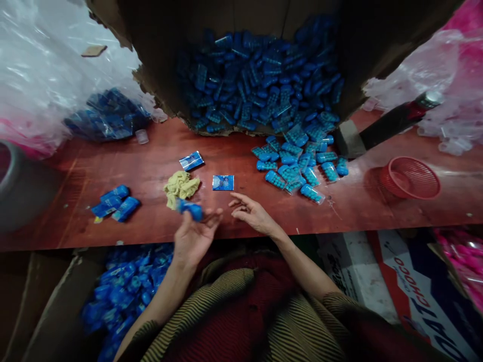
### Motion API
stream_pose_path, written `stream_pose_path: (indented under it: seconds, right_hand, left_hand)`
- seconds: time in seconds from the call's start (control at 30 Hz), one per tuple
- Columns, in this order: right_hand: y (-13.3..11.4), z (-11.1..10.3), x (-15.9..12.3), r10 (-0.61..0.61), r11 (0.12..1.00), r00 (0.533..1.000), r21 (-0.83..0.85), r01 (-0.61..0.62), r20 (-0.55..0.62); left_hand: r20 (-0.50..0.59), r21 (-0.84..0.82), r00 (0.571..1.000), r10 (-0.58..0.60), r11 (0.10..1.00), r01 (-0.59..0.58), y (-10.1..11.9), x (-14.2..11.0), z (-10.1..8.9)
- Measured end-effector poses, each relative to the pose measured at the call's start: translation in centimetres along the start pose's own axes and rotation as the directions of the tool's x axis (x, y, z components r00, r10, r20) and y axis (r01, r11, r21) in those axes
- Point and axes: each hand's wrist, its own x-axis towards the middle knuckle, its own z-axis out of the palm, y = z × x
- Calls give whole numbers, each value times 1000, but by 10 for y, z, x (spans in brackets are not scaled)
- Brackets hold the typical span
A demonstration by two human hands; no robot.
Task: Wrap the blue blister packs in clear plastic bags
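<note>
Over the table's front edge, my left hand (196, 234) pinches a small blue-wrapped bottle (191, 208) between thumb and fingers; motion blurs it. My right hand (254, 216) hovers just to the right, fingers apart and nothing in them. A flat blue printed label sleeve (223, 182) lies just beyond its fingertips. Another blue label sleeve (191, 160) rests farther back, near a crumpled yellow cloth (181, 186). Several blue-capped clear bottles filled with small blue balls (290, 173) lie loose at the right. At the left, three blue-wrapped bottles (115, 202) sit together.
A torn cardboard box (151, 85) at the back holds a heap of similar bottles. A red basket (410, 177) stands at right, near a dark red bar (400, 120). A grey bucket (22, 191) is at left. Below the table edge, blue-wrapped bottles (124, 291) fill a box.
</note>
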Motion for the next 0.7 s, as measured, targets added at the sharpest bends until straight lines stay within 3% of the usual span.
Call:
stream_pose_path:
  seconds: [0.07, 0.13, 0.2, 0.23, 0.3, 0.37, 0.4, 0.43, 0.47, 0.5, 0.53, 0.6, 0.63, 0.7]
  right_hand:
    - [-1, -4, 7, -40, 986, 998, -162, 31, -55]
    - [-6, -7, 17, -92, 929, 992, -367, 54, -88]
    - [-12, -8, 29, -126, 833, 987, -551, 52, -99]
    - [-15, -7, 35, -130, 779, 987, -626, 39, -99]
    - [-21, -3, 49, -111, 663, 989, -748, 3, -95]
    - [-24, 2, 64, -84, 526, 990, -849, -54, -115]
    - [-24, 5, 71, -76, 453, 988, -887, -85, -134]
    - [-23, 8, 77, -74, 386, 985, -916, -114, -153]
    - [-21, 10, 83, -75, 330, 983, -934, -135, -169]
    - [-19, 11, 88, -78, 290, 981, -946, -147, -176]
    - [-17, 12, 92, -80, 265, 982, -953, -145, -172]
    - [-13, 11, 97, -78, 250, 986, -960, -125, -149]
    - [-11, 10, 99, -74, 255, 988, -960, -116, -139]
    - [-10, 7, 100, -64, 278, 989, -954, -111, -134]
  left_hand:
    - [-108, -11, 973, 204, 979, -206, 33, -11, -20]
    - [-231, -1, 904, 360, 929, -370, 61, -23, -42]
    - [-370, 22, 838, 402, 905, -424, 76, -36, -61]
    - [-398, 48, 826, 400, 908, -416, 78, -41, -67]
    - [-377, 146, 847, 375, 927, -346, 72, -47, -72]
    - [-255, 369, 885, 390, 885, -284, 59, -41, -69]
    - [-166, 541, 882, 442, 788, -293, 53, -33, -65]
    - [-68, 724, 828, 556, 598, -343, 48, -21, -62]
    - [65, 867, 744, 665, 332, -373, 44, -6, -58]
    - [209, 933, 692, 691, 72, -354, 43, 11, -55]
    - [307, 944, 665, 680, -128, -305, 42, 29, -53]
    - [348, 926, 713, 608, -340, -162, 44, 65, -52]
    - [329, 916, 738, 589, -390, -96, 45, 81, -52]
    - [355, 887, 726, 589, -457, -64, 46, 105, -52]
